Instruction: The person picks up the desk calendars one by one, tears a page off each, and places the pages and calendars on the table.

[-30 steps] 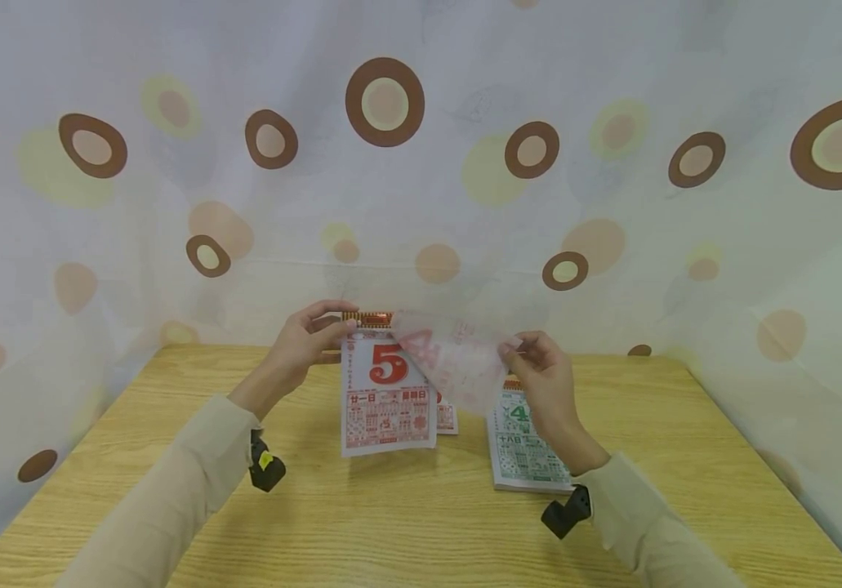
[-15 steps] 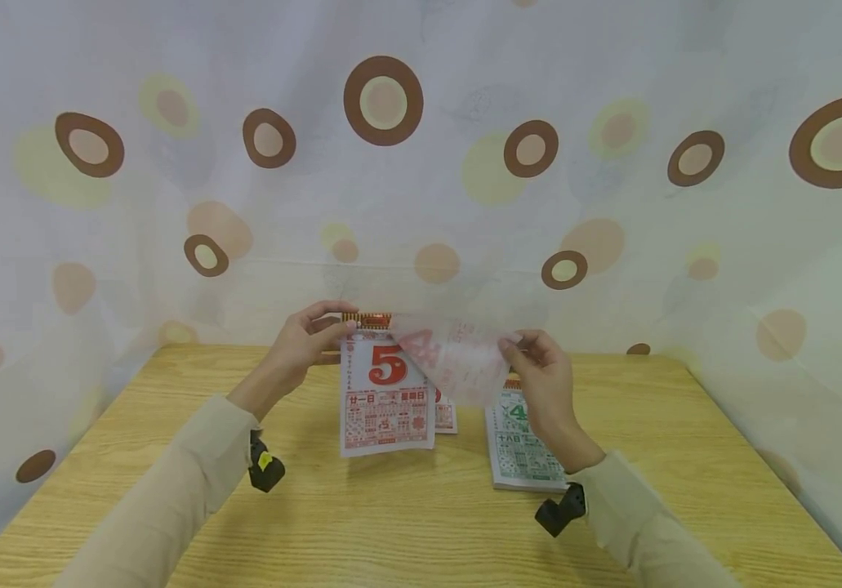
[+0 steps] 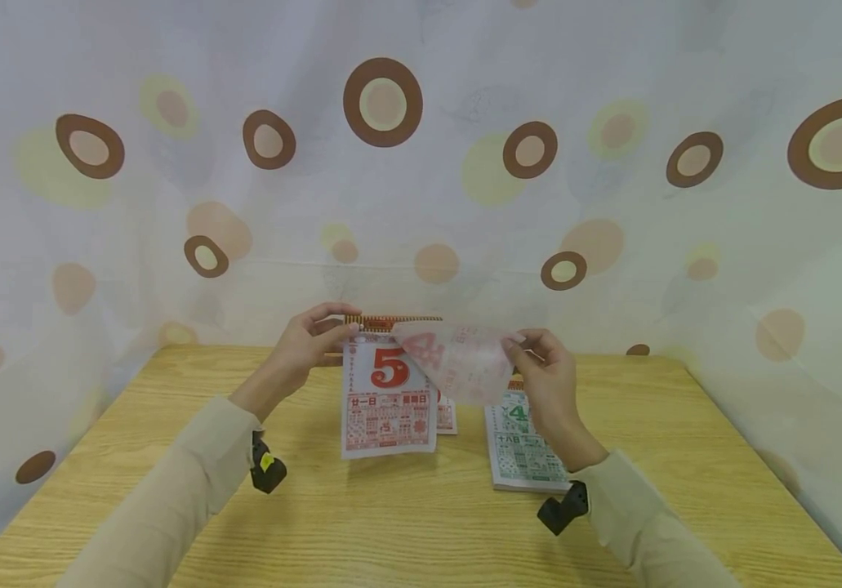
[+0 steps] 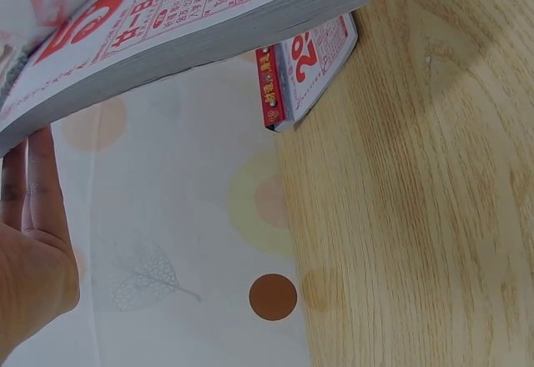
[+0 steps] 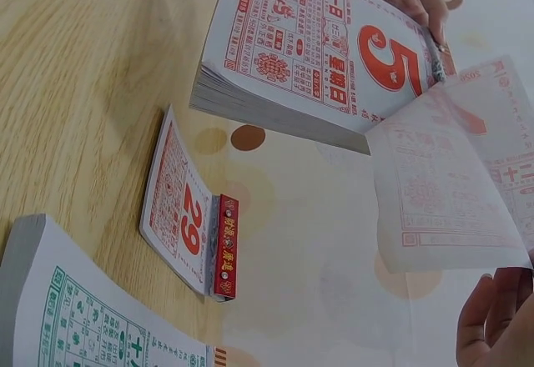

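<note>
A thick tear-off calendar [image 3: 384, 429] with a large red 5 is held up above the table. My left hand [image 3: 299, 347] grips its top left corner by the striped binding, thumb in front. Pinched in my right hand [image 3: 549, 388] is a thin calendar sheet [image 3: 465, 363], drawn out to the right and folded over. A red 4 shows faintly through its back. In the right wrist view the sheet [image 5: 455, 192] meets the calendar near its top edge; whether it is partly torn, I cannot tell. The left hand's fingers [image 4: 42, 183] reach behind the calendar in the left wrist view.
A calendar printed in green [image 3: 523, 449] lies on the wooden table [image 3: 391, 523] below my right hand. Behind the held calendar is a smaller calendar [image 5: 179, 208] showing a red 29, with a red binding strip. A spotted cloth [image 3: 421, 204] hangs around the table.
The sheet's upper edge has dropped slightly, so more of the striped binding shows. Both hands keep their holds and have barely moved.
</note>
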The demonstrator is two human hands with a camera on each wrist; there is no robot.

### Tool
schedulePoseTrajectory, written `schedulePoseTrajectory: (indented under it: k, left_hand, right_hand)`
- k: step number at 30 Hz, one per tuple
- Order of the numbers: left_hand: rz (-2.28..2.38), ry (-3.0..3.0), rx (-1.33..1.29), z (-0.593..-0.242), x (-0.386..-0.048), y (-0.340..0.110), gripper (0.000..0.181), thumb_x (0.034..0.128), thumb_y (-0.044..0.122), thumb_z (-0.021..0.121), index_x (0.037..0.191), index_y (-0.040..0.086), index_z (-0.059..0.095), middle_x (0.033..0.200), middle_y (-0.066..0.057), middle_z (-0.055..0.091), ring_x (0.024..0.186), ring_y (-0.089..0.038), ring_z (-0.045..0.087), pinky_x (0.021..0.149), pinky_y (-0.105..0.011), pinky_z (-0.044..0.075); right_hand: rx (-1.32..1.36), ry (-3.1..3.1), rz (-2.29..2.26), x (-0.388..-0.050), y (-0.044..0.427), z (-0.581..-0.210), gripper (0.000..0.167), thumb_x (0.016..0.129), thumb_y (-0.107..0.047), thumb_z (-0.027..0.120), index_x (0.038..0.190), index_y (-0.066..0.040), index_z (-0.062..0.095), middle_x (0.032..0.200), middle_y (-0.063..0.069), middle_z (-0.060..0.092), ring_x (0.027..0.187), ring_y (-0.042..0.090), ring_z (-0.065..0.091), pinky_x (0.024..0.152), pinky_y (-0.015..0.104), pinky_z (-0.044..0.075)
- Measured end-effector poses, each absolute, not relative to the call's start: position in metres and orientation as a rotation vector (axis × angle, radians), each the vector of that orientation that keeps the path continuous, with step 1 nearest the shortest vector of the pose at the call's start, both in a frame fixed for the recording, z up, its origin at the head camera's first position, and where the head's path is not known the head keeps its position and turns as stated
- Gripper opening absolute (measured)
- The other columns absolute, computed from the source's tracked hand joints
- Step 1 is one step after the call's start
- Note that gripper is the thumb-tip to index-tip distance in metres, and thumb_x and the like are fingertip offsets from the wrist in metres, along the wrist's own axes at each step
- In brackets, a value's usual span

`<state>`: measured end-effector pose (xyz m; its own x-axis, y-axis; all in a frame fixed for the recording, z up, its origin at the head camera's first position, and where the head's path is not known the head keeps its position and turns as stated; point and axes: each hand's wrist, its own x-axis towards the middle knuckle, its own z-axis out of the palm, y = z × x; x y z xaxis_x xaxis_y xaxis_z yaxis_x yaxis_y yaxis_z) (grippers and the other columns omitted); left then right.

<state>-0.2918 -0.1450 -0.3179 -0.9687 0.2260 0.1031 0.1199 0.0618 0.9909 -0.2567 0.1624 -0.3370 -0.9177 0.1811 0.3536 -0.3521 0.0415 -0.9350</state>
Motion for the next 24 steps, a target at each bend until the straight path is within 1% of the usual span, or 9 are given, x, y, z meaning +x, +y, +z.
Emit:
schedulePoseTrajectory:
  k: [11,17,20,24]
  left_hand:
    - [2.059,2.229,0.34,-0.318,-0.29,-0.144,0.028,0.0881,0.021,0.061,0.115,0.016,0.055,0.089,0.004,0.066,0.076,-0.014,0.066,0.076,-0.039,0.055]
    - [2.052,2.229,0.332,-0.319,-0.29,-0.145,0.03,0.0876,0.022,0.062,0.116,0.016,0.055,0.09,0.004,0.066,0.077,-0.014,0.066,0.08,-0.044,0.053]
    - [2.063,2.226,0.341,-0.319,-0.29,-0.148,0.032,0.0876,0.024,0.062,0.117,0.016,0.054,0.09,0.004,0.066,0.078,-0.014,0.066,0.079,-0.042,0.054]
    - [2.067,2.254,0.345,-0.319,-0.289,-0.157,0.031,0.0888,0.022,0.06,0.118,0.015,0.053,0.091,0.005,0.066,0.078,-0.014,0.067,0.075,-0.037,0.056]
  right_hand:
    - [0.118,-1.949,1.963,-0.258,0.163,-0.337,0.007,0.087,-0.008,0.061,0.091,-0.003,0.057,0.078,-0.007,0.057,0.065,0.005,0.058,0.061,0.017,0.051]
    - [0.107,-1.959,1.963,-0.258,0.163,-0.337,0.007,0.087,-0.007,0.061,0.091,-0.003,0.057,0.079,-0.006,0.056,0.065,0.005,0.058,0.062,0.018,0.051]
    - [0.082,-1.943,1.978,-0.26,0.167,-0.336,0.008,0.087,-0.008,0.061,0.092,-0.003,0.057,0.082,-0.005,0.056,0.069,0.004,0.059,0.063,0.017,0.051]
    - [0.037,-1.911,2.006,-0.263,0.178,-0.336,0.006,0.087,-0.008,0.06,0.092,-0.006,0.057,0.084,-0.004,0.056,0.069,0.005,0.059,0.063,0.017,0.053]
